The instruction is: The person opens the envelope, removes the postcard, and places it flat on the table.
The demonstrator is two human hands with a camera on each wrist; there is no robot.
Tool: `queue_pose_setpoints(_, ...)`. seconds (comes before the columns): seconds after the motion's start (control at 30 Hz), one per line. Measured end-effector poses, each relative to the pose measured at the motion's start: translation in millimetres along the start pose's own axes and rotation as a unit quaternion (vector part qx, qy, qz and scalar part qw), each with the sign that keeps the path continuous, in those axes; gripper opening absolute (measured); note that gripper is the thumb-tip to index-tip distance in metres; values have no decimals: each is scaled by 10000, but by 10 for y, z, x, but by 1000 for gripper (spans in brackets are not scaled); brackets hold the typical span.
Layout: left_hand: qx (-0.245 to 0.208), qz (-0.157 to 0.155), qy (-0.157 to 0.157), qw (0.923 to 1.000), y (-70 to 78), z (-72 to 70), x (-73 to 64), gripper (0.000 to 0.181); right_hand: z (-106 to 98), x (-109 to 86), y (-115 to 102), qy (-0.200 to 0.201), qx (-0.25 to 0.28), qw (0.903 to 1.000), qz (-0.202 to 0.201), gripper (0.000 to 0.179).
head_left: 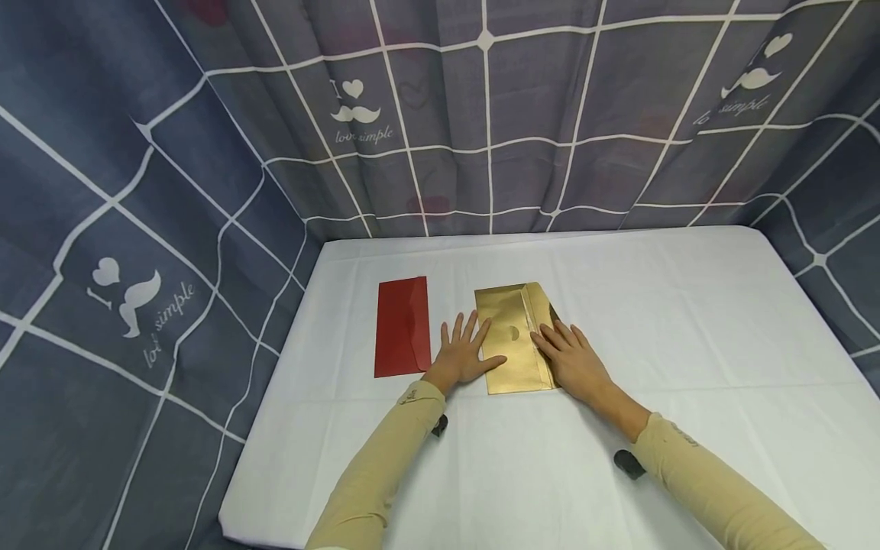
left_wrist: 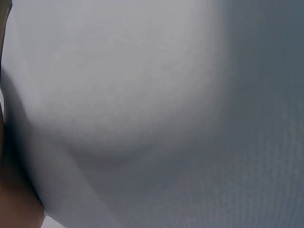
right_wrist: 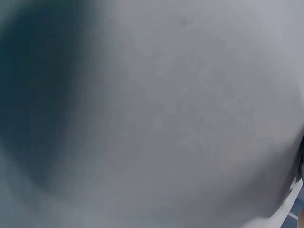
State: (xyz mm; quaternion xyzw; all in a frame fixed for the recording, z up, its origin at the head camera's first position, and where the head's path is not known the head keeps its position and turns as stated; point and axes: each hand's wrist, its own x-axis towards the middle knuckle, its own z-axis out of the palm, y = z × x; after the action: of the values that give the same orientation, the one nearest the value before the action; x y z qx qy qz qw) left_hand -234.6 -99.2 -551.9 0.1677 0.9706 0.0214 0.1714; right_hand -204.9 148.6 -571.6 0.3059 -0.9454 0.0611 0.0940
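Observation:
A gold envelope (head_left: 512, 317) lies on the white table (head_left: 687, 305) in the head view, its flap along the right side. My left hand (head_left: 467, 347) lies flat with spread fingers at the envelope's left edge, thumb resting on the gold paper. On the envelope's right side my right hand (head_left: 571, 355) presses down with straight fingers along the flap. A red envelope (head_left: 402, 325) lies flat just left of my left hand, untouched. Both wrist views show only blurred white cloth (left_wrist: 142, 95), (right_wrist: 190, 118) close up.
A dark blue-grey curtain (head_left: 481, 114) with a white grid hangs round the back and both sides of the table. White cloth stretches right of the envelopes and toward the near edge (head_left: 481, 489).

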Motion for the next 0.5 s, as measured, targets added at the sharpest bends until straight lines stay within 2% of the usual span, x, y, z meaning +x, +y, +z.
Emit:
queue_pose_setpoints(0.23,-32,-16,16,10000,-5,10,1,87,-5,-16,-14,-98,-206,9997,106,43)
queue_pose_setpoints(0.5,-35,-6,43,10000,-8,31,28,87,12,-32,-12,38,-354,9994,33,43)
